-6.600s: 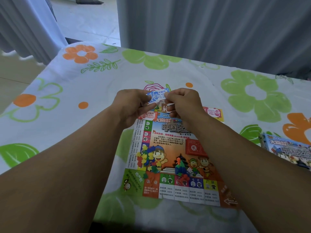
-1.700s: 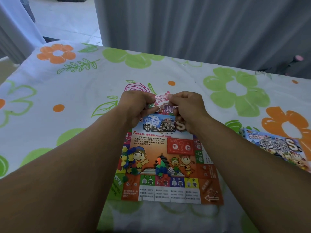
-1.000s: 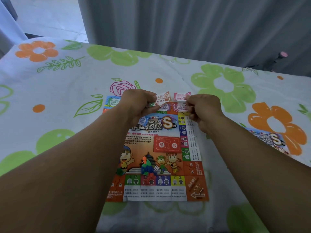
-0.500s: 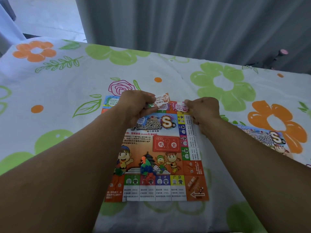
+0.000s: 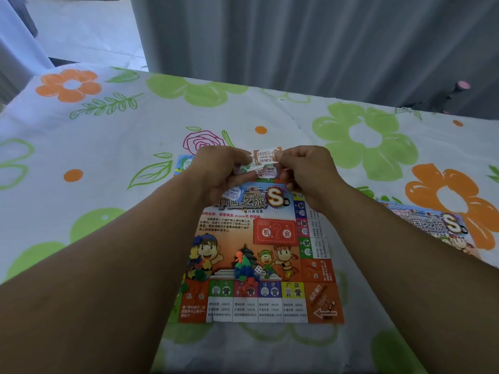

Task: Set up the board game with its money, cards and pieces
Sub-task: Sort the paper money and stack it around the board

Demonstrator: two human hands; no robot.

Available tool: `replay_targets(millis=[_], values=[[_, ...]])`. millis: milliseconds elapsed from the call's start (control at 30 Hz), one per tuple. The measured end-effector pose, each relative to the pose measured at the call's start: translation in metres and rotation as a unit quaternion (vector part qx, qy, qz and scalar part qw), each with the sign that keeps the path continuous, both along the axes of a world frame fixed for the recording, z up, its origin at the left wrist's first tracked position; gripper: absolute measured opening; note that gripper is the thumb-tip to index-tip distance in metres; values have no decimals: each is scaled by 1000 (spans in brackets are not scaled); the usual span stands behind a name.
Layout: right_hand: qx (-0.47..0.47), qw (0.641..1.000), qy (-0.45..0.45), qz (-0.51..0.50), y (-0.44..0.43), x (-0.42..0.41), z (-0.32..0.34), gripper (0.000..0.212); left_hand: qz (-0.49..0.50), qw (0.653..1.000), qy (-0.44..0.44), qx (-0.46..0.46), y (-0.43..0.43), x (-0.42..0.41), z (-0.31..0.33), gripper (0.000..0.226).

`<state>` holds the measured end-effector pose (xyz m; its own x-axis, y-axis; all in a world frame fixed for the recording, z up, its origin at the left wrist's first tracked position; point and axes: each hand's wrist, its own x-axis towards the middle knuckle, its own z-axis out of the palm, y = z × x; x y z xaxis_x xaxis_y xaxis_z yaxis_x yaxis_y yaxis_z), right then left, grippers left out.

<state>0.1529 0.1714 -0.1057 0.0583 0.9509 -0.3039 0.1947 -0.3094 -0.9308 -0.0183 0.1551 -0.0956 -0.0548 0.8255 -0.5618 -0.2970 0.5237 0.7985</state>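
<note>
The colourful paper game board [image 5: 270, 238] lies flat on the flowered tablecloth. Above its far edge my left hand [image 5: 218, 171] holds a small stack of play money notes [image 5: 263, 157]. My right hand [image 5: 305, 171] pinches the right end of the top orange-and-white note. More notes [image 5: 266, 172] show just below, between my hands. A blue note [image 5: 185, 163] lies on the cloth left of my left hand. Several small plastic pieces and a white die [image 5: 258, 269] sit on the board's lower middle.
The game's box [image 5: 432, 225] lies on the cloth to the right of the board, partly behind my right forearm. A grey curtain hangs beyond the table's far edge. The tablecloth [image 5: 108, 157] spreads out on both sides of the board.
My right hand, which had moved right toward the board's far right corner, has come back to the stack and now pinches the top note. The left hand stays put.
</note>
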Motion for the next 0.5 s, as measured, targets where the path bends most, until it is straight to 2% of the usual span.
replay_targets(millis=[200, 300, 400, 500], values=[[-7, 998, 56, -37, 1, -11, 3, 16, 74, 997, 33, 0, -2, -17, 4, 15], [-19, 998, 50, -30, 0, -23, 0, 12, 120, 992, 46, 8, -2, -30, 3, 11], [-29, 999, 34, -17, -3, -37, -1, 9, 124, 989, 77, 26, -1, -41, 0, 10], [-45, 999, 20, -6, -4, -51, -3, 7, 137, 988, 60, 38, -2, -50, -6, 31]])
